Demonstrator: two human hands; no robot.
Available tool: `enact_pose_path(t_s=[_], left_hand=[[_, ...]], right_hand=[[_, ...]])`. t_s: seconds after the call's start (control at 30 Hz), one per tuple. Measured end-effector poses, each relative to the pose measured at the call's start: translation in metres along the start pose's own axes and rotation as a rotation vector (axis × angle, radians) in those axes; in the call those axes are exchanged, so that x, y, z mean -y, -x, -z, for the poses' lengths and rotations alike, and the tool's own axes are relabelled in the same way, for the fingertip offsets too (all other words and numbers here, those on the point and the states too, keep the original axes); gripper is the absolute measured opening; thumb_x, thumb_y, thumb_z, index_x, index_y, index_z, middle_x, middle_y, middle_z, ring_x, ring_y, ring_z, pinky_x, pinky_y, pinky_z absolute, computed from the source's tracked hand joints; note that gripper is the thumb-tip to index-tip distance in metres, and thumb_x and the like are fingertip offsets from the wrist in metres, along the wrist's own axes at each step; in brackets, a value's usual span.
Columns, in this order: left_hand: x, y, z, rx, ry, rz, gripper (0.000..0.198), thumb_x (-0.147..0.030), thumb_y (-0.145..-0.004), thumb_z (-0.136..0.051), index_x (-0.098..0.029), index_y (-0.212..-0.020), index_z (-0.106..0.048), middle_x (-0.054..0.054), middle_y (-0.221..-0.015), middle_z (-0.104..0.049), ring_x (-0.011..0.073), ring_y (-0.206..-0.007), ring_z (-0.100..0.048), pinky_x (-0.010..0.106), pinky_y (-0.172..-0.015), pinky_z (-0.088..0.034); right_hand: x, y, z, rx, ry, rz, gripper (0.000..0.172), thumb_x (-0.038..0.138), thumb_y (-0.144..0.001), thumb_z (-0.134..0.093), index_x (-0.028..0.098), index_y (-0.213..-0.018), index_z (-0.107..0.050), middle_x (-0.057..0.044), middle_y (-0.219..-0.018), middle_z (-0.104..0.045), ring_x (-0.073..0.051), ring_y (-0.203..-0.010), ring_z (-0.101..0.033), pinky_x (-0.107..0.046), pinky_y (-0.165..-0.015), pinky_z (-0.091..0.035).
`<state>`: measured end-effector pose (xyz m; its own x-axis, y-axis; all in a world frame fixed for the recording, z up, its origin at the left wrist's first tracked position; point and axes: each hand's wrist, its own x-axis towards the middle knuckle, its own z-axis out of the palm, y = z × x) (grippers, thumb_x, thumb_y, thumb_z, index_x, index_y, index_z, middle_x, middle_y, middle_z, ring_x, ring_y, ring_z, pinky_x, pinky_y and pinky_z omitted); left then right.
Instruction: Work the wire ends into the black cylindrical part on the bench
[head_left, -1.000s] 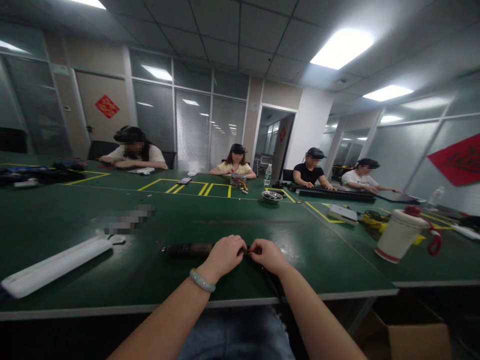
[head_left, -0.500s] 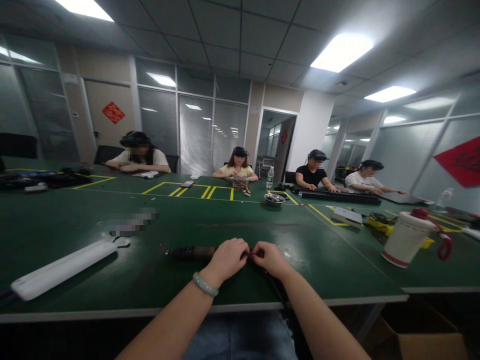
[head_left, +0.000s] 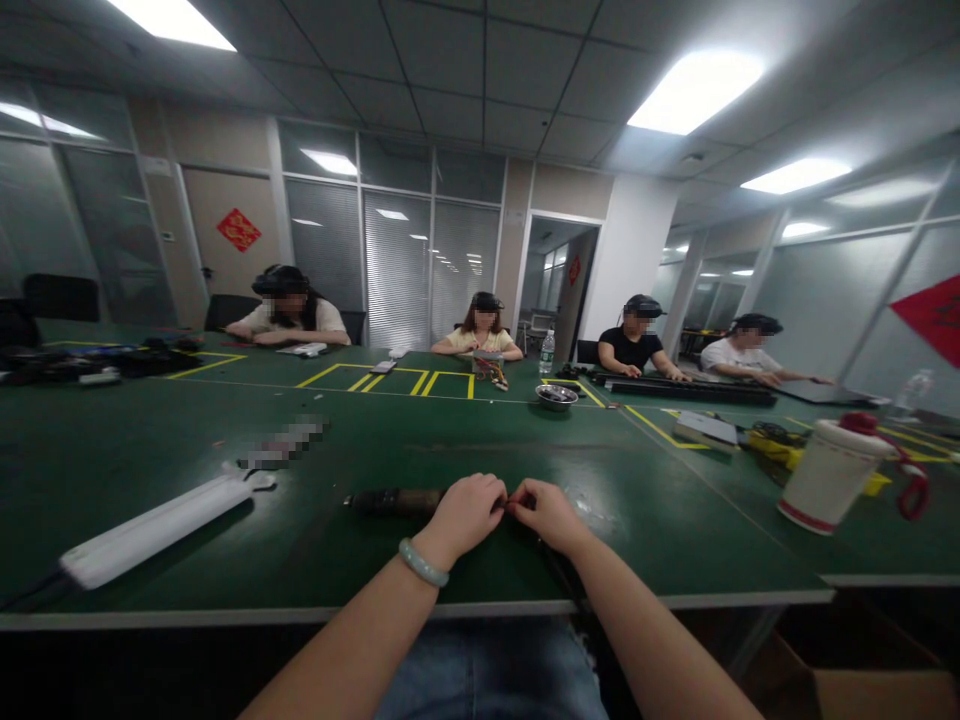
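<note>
A dark, worn cylindrical tool [head_left: 394, 502] lies lengthwise on the green table, its narrow metal tip toward the left. My left hand [head_left: 471, 510] is closed over its right end and hides that part. Fingertip to fingertip with it, my right hand [head_left: 546, 512] is pinched around something small at that end, too covered to make out. From under the right hand a dark cord [head_left: 553, 568] runs toward the table's near edge.
A white power strip [head_left: 161, 525] lies on the left. A metal bowl [head_left: 556, 398] stands beyond my hands, and a white jug with a red lid [head_left: 831, 475] at the right. Several people in headgear sit across the table [head_left: 360, 585]. An open cardboard box [head_left: 885, 690] is below, right.
The view has shifted slightly, so everything appears a little further right. Both hands stay at the tool's right end, with only small finger movement.
</note>
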<state>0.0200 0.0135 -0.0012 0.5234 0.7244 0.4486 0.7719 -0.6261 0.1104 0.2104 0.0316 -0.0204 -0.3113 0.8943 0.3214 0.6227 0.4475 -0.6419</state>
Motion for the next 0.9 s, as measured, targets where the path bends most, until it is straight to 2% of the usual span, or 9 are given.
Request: enact_pose_path(t_s=[0.33,0.57,0.9], left_hand=[[0.0026,0.0003,-0.002,-0.008,0.046,0.007,0.006,-0.027,-0.085,-0.061,-0.021,-0.087,-0.059,0.0,-0.089,-0.06,0.0172,-0.087,-0.055,0.03,-0.078,-0.041],[-0.0005,0.0001,0.0019,0.009,0.035,0.011,0.003,-0.024,-0.086,-0.059,-0.021,-0.087,-0.06,0.001,-0.09,-0.06,0.0166,-0.087,-0.055,0.029,-0.076,-0.04],[-0.0006,0.0001,0.0026,0.004,0.015,0.016,0.006,-0.025,-0.087,-0.056,-0.022,-0.085,-0.06,0.002,-0.088,-0.061,0.0175,-0.086,-0.055,0.029,-0.075,-0.039]], right_hand=[[-0.0041,-0.001,0.0016,0.008,-0.002,0.03,0.005,0.024,-0.076,-0.065,0.019,-0.075,-0.066,0.001,-0.074,-0.065,-0.012,-0.068,-0.056,-0.022,-0.063,-0.04],[-0.006,-0.002,0.0016,0.051,-0.062,-0.013,0.007,0.027,-0.075,-0.068,0.02,-0.078,-0.068,0.002,-0.077,-0.067,-0.013,-0.072,-0.058,-0.023,-0.068,-0.042],[-0.007,0.0013,0.0046,0.079,-0.049,-0.082,0.019,0.037,-0.081,-0.061,0.019,-0.083,-0.067,0.001,-0.069,-0.066,-0.011,-0.062,-0.057,-0.021,-0.055,-0.039]])
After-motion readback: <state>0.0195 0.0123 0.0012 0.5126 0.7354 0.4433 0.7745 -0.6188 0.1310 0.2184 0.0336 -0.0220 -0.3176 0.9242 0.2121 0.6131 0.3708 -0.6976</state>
